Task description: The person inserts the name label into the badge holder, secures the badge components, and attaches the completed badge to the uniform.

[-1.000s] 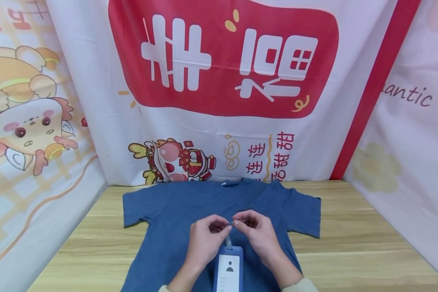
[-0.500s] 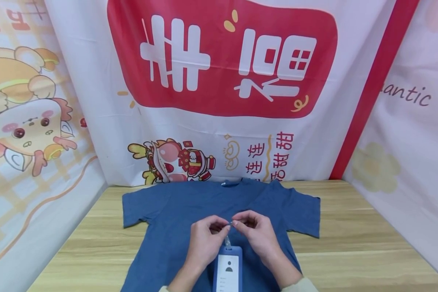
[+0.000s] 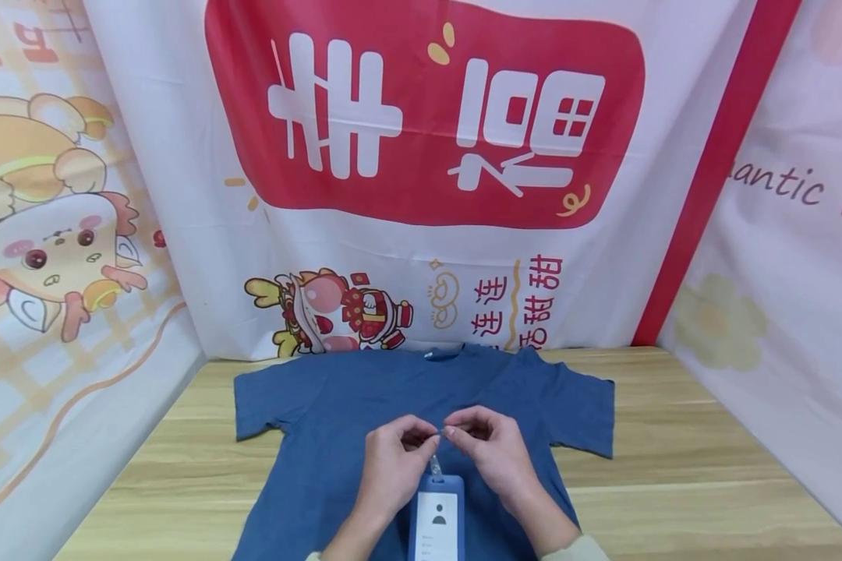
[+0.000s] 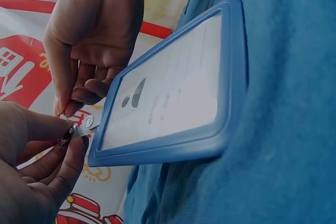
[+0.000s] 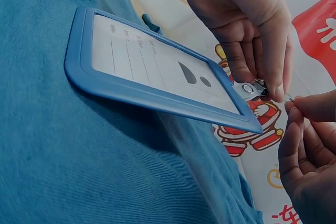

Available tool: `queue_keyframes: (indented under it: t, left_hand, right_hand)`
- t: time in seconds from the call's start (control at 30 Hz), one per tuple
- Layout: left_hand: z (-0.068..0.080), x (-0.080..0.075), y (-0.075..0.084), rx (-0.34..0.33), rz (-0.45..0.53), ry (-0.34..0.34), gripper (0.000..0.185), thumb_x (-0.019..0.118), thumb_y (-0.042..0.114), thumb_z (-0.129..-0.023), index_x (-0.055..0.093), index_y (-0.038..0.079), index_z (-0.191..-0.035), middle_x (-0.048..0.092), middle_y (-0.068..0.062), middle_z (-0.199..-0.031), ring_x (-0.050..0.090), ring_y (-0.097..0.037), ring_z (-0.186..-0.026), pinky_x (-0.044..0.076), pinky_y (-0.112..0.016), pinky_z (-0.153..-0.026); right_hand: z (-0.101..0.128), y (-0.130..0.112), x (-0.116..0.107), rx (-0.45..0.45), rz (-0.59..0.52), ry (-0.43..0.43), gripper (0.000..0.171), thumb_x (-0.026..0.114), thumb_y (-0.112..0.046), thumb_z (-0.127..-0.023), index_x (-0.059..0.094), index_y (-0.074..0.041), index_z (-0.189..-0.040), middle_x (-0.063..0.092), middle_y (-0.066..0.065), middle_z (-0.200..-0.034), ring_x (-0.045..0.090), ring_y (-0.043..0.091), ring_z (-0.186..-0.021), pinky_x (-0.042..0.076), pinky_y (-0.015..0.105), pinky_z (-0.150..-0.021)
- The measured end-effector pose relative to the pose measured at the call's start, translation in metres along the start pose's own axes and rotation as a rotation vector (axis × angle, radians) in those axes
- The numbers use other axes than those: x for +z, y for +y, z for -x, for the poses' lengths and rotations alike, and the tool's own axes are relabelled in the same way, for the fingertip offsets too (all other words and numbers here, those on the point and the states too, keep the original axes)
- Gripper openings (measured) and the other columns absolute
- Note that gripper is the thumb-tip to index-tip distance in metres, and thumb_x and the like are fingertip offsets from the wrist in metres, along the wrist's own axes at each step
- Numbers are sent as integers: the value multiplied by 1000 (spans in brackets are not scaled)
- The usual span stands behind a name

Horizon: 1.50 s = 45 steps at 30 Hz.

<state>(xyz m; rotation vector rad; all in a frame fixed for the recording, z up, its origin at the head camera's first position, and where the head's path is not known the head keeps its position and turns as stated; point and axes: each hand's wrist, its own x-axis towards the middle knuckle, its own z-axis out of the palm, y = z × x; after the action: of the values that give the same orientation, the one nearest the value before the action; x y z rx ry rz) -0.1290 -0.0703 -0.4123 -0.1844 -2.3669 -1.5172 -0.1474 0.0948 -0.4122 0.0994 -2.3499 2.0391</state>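
A blue badge holder with a white card hangs tilted over a blue T-shirt. My left hand pinches the metal clip at the end of the badge's clear strap. Facing it, my right hand pinches a thin metal pin at the clip between thumb and forefinger. In the right wrist view, the pin spans the small gap between both hands' fingertips. The badge's lower edge lies close over the shirt. Fingers partly hide the clip.
The T-shirt lies spread on a wooden table, its collar toward the back. A printed white and red cloth hangs behind the table. More printed cloths hang at the left and right sides.
Both hands keep their pinch at the clip with barely any movement. The head view has shifted slightly, and the badge sits a touch further left in it.
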Motion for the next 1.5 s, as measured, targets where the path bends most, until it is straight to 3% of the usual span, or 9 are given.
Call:
queue_keyframes:
  t: [0.2,0.33,0.53,0.7,0.93,1.27,1.5]
  left_hand:
    - [0,0,-2,-22,19,-23,8,84,1,-89,80,6,-93,76,-1,-82,66,-6,-73,57,-18,-65]
    - [-1,-1,-4,-44,64,-72,7,84,3,-90,80,4,-96,76,-3,-84,68,-9,-74,58,-19,-66]
    - [-2,-6,-6,-193,189,-192,15,84,13,-93,80,4,-105,77,-4,-91,70,-14,-79,63,-28,-69]
    - [-4,-8,-7,-319,239,-238,20,79,23,-99,80,6,-109,78,-4,-96,70,-14,-78,65,-34,-72]
    - [-6,-6,-13,-367,358,-326,27,69,23,-107,76,-1,-118,81,-11,-103,77,-15,-87,69,-37,-83]
    - [-9,3,-21,-373,456,-342,24,68,19,-108,74,-1,-120,82,-12,-103,81,-19,-90,69,-37,-84]
    - [-12,3,-27,-415,468,-237,24,68,17,-107,72,-2,-121,82,-11,-98,82,-21,-86,68,-35,-81]
  right_hand:
    - [-1,1,-1,3,-6,8,14,80,-13,-98,80,-4,-109,77,5,-96,67,17,-86,59,28,-75]
    - [-2,2,-1,1,-6,12,14,80,-13,-98,80,-4,-109,77,5,-96,67,17,-86,59,28,-75]
    - [-2,2,-2,-3,-14,24,13,79,-12,-98,80,-4,-108,77,5,-96,67,17,-86,59,27,-75]
    - [-3,2,-2,3,-23,45,11,79,-11,-98,80,-5,-107,77,5,-95,67,18,-85,59,29,-75]
    - [-6,7,-3,13,-43,61,15,79,-11,-98,80,-3,-110,78,5,-99,68,17,-88,59,30,-77]
    - [-11,9,-8,36,-57,78,17,78,-17,-99,80,-5,-112,79,5,-105,69,18,-89,59,33,-79]
    - [-18,15,-18,76,-30,116,17,77,-17,-100,79,-6,-113,78,4,-103,68,19,-91,61,34,-81]
